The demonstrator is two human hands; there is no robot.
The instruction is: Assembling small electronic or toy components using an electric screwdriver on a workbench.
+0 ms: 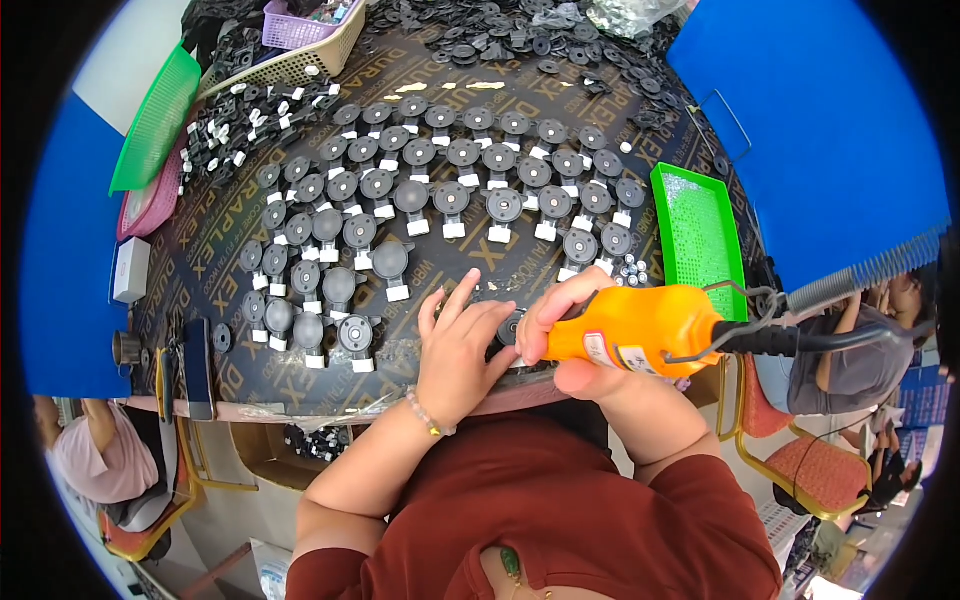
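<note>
My right hand (pixel 565 320) is wrapped round an orange electric screwdriver (pixel 640 328), which lies sideways with its front end toward my left hand. A coil spring (pixel 860 270) and a black cable run from its rear to the right. Between my hands, near the table's front edge, is a black round plastic part (pixel 508 328), mostly covered by fingers and tool. My left hand (pixel 462 345) holds its left side between thumb and forefinger, the other fingers stretched out. Rows of similar black discs (pixel 452 200) with white tabs lie beyond my hands. The screwdriver's tip is hidden.
A green tray (pixel 745 270) of small screws stands at right, beside a few shiny balls (pixel 632 270). Loose black parts (pixel 540 45) heap at the back, black-and-white pieces (pixel 245 125) back left. Baskets (pixel 160 120) line the left edge; a phone-like slab (pixel 199 370) lies front left.
</note>
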